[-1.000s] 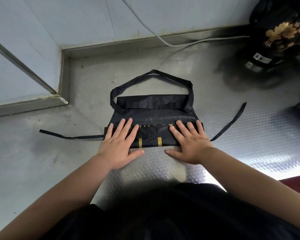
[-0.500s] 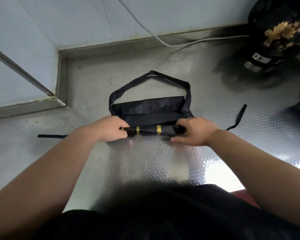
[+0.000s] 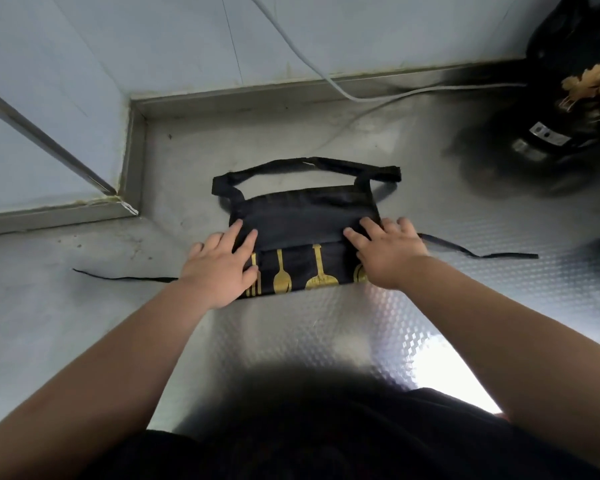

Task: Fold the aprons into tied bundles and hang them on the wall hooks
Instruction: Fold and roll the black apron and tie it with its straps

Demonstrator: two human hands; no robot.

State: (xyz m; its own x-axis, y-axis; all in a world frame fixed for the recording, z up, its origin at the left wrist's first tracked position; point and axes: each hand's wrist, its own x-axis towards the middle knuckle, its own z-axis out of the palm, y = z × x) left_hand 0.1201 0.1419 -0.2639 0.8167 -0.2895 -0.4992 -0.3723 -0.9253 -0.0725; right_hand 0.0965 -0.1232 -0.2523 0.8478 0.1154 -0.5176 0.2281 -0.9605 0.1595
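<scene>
Two flat, open hands press a folded black apron [image 3: 302,237] onto the steel tabletop [image 3: 361,341] midway along its back edge: left hand [image 3: 219,271] on its left end, right hand [image 3: 388,251] on its right.

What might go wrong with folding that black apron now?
The left tie and right tie trail loose on the steel counter, so they may get folded in. The apron could spring open when the flat left hand and right hand lift.
</scene>
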